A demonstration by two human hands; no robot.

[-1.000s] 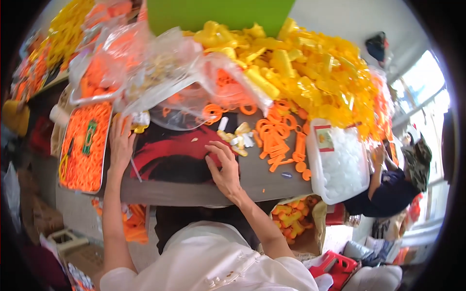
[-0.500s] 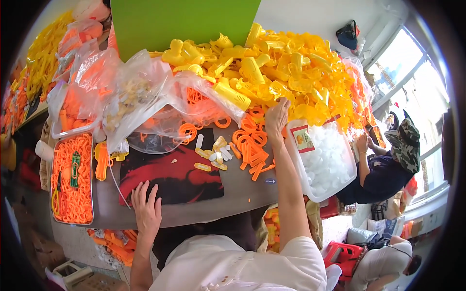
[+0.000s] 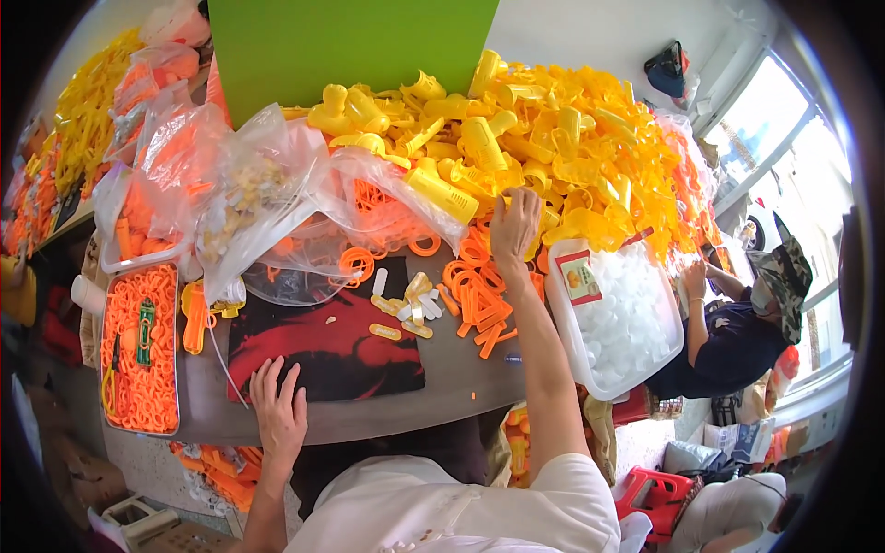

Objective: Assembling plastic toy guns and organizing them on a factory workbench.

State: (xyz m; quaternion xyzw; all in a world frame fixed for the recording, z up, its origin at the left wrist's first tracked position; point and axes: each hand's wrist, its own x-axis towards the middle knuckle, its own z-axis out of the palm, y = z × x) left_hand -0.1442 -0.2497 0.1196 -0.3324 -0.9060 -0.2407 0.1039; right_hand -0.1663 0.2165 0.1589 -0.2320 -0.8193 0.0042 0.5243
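My left hand lies with fingers spread at the front edge of a black and red mat, holding nothing. My right arm reaches forward to the near edge of a heap of yellow plastic parts. There my right hand is closed, with a bit of a yellow plastic part showing at its fingertips; most of that part is hidden. Just below this hand lie orange plastic loops and strips. Small yellow and white oblong pieces rest on and beside the mat's right side.
Right of my arm stands a white tub of translucent white pieces. A tray of small orange rings sits at the left, near an orange and yellow part. Clear plastic bags cover the back left. Another person works at the right.
My right hand has drawn slightly back and left along the yellow heap, and its fingers have curled in. My left hand stays at the mat's edge.
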